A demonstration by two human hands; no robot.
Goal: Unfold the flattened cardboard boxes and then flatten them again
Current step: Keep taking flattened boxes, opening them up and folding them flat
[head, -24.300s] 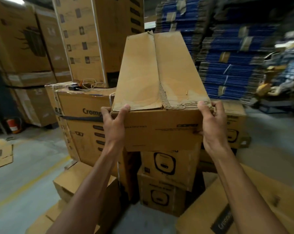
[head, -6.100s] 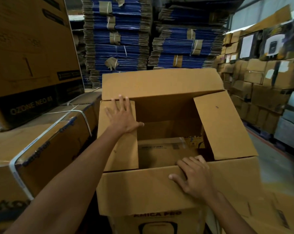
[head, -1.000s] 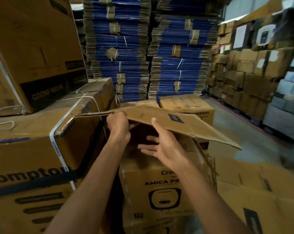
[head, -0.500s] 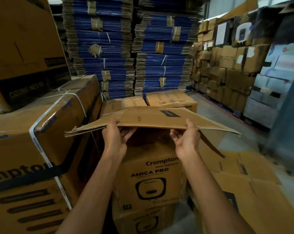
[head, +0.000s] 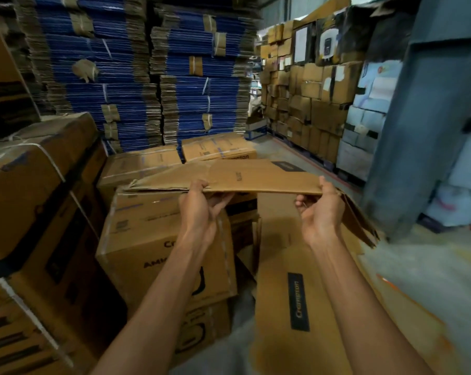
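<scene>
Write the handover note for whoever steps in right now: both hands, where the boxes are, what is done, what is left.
Left hand: grips the near edge of the flattened box, thumb on top.
Right hand: grips the same edge further right.
The flattened box is held roughly level in the air above a sealed carton; its right end droops.
More flat cardboard lies on the floor below the right hand.
Done: the held box is collapsed flat.
Left: set it down, probably on the flat cardboard; the frame does not show whether more boxes remain.
</scene>
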